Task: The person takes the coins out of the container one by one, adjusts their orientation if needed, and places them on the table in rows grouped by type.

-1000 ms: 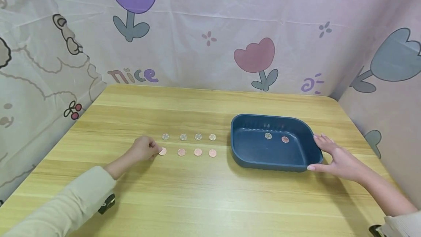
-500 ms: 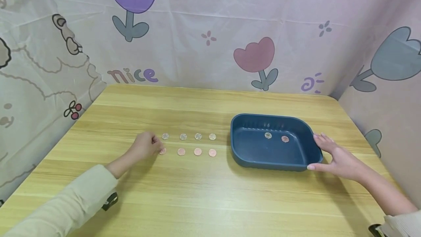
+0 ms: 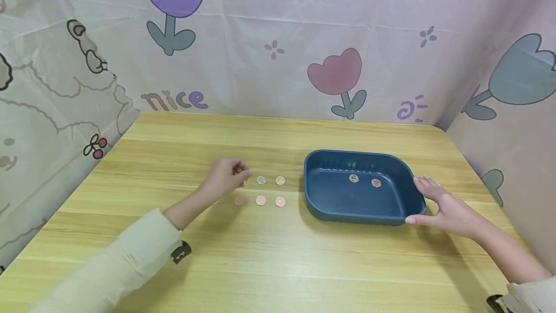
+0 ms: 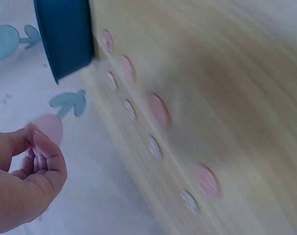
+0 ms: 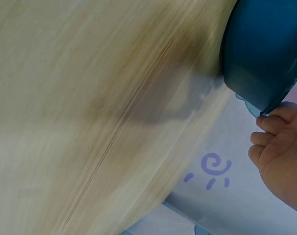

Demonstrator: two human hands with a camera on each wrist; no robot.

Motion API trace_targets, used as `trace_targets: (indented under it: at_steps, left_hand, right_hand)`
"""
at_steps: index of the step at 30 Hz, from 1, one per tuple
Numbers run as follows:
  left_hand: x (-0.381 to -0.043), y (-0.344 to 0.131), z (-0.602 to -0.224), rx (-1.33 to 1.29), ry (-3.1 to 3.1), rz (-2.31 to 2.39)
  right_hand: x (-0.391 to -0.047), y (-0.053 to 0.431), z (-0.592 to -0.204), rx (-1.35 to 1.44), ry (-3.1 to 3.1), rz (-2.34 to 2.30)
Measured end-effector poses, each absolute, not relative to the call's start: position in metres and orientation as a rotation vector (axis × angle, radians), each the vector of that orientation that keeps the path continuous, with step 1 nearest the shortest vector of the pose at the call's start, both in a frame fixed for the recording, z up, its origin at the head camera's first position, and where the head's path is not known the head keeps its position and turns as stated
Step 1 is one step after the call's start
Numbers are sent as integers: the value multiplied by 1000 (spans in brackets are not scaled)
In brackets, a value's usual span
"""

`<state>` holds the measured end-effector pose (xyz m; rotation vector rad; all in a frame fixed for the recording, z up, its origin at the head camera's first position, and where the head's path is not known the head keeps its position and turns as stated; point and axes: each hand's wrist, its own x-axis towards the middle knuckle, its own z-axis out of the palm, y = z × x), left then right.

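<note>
My left hand (image 3: 228, 176) hovers over the left end of two rows of small coin-like discs, covering part of the silver row. Its fingers are loosely curled, thumb tip near index finger; no disc shows between them in the left wrist view. Silver discs (image 3: 261, 180) form the far row, pinkish-copper discs (image 3: 260, 200) the near one. From the left wrist, every pink disc (image 4: 159, 109) and silver disc (image 4: 155, 147) lies flat on the table. To the right, my right hand (image 3: 443, 211) holds the right end of a dark blue tray (image 3: 356, 219), thumb at the near corner, fingers at the far one.
Inside the tray lie one silver disc (image 3: 354, 178) and one copper disc (image 3: 376, 183), apart from each other. The wooden table (image 3: 278, 264) reaches back to a printed cloth (image 3: 243, 62), which also hangs along both sides.
My left hand has let go of the leftmost copper disc and moved up and to the right, off the table. The right hand and tray stay as they were.
</note>
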<state>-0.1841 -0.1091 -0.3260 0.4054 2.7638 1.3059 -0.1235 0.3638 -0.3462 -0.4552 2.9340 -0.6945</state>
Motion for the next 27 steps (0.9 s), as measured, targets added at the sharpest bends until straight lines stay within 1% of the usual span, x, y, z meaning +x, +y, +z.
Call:
trace_targets:
  at_steps: [13,20,27]
  left_hand:
    - [-186,-36,-318,504,2638,1440]
    - [-193,8,-328,548,2517,1585]
    - [-193,50,-332,617,2482,1574]
  right_hand:
    - [-124,363,-345,-443,2941,-683]
    - [-124,365,-345,-456,2936,-705]
    - [-124,363,-346,-447,2941,-696]
